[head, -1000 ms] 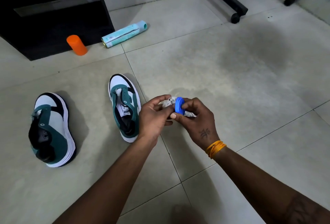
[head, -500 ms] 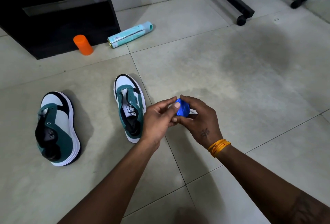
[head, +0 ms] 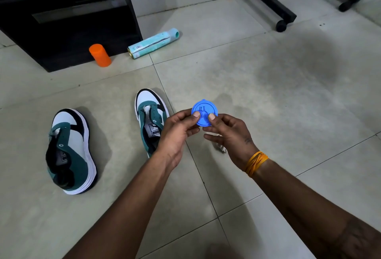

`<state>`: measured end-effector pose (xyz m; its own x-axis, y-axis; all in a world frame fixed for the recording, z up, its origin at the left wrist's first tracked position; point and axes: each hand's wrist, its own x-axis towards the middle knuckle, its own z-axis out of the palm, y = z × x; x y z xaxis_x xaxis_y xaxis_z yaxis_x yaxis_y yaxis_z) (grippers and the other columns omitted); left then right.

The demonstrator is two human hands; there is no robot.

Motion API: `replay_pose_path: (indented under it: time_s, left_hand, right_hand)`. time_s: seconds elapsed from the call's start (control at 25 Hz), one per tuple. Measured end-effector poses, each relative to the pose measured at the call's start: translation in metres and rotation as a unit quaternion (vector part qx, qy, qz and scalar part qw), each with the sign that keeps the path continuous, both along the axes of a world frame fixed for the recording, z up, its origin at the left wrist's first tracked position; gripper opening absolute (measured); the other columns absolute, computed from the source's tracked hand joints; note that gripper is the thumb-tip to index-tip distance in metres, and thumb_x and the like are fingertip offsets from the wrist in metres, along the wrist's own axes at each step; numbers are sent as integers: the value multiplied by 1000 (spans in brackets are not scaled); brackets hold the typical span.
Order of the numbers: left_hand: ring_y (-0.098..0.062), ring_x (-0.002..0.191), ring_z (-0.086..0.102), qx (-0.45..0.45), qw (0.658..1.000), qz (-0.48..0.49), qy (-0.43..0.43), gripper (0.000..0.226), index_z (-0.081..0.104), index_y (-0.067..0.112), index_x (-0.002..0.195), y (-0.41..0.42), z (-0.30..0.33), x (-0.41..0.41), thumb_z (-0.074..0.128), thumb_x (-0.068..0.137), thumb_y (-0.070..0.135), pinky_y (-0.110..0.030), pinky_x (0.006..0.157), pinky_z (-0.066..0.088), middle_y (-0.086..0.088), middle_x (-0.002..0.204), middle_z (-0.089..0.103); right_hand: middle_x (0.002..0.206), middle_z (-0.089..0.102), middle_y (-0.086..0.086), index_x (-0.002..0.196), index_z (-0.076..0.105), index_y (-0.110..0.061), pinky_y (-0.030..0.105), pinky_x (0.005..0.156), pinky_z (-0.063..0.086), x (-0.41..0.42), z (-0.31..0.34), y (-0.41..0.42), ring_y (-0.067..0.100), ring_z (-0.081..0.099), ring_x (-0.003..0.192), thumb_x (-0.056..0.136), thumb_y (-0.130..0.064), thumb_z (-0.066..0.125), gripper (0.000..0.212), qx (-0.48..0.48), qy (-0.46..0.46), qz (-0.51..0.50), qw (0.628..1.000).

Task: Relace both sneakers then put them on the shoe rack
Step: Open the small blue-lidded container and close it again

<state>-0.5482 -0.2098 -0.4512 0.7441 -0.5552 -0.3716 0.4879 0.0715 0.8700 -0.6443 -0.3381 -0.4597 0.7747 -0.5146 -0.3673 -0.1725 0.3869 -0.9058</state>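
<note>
Two green, white and black sneakers without laces stand on the tiled floor: one sneaker (head: 70, 151) at the left, the other sneaker (head: 150, 116) just left of my hands. Both hands pinch a round blue disc (head: 204, 111) between them, its embossed face turned up toward me. My left hand (head: 177, 132) holds its left edge with thumb on top, and my right hand (head: 228, 135) holds its right edge the same way. A bit of white lace (head: 220, 147) shows on the floor under my right hand, mostly hidden.
A black shoe rack (head: 68, 17) stands at the back left. In front of it are an orange cylinder (head: 100, 55) and a lying teal spray can (head: 153, 43). Black wheeled stand legs (head: 270, 2) cross the back right by the wall.
The blue disc has been lifted and turned face up between both thumbs. The white bundle that was in my hands a second ago is no longer held; a white bit lies below.
</note>
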Motion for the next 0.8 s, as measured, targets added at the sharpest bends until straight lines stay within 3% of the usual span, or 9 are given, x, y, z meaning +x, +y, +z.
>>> replay_pose_path:
  time_s: [0.12,0.28,0.48,0.6,0.8]
  left_hand:
    - [-22,84,72,11,999,14,32,8,75,8,94,1,0,1,70,96,14,-32,80,59,-12,92,78]
    - [-18,71,71,21,998,28,49,8,73,6,90,-1,1,-3,69,96,9,-29,73,60,-10,82,77]
    - [-21,74,71,76,996,-37,36,13,74,0,101,6,4,8,72,94,11,-29,74,61,-13,87,77]
    - [-21,75,72,89,993,-78,20,17,75,-1,104,7,8,11,74,92,11,-29,73,61,-17,92,77]
    - [-22,75,70,76,994,-70,20,14,75,0,101,8,11,14,74,92,10,-29,73,60,-15,88,75]
  right_hand:
    - [88,72,16,103,74,2,36,77,62,3,6,-2,24,68,80,92,-25,77,29,-17,-13,-13,1000]
    - [77,68,14,91,75,-2,32,69,59,4,6,0,21,65,72,90,-20,78,18,-39,-12,-28,999]
    - [93,71,21,102,75,3,44,75,64,6,15,-9,23,66,77,92,-35,77,39,-12,61,49,997]
    - [104,74,26,103,78,0,36,68,61,11,19,-18,24,68,81,93,-44,72,45,-57,74,97,991]
    - [92,76,19,101,78,1,29,63,58,13,16,-6,23,69,79,94,-37,72,39,-32,54,29,998]
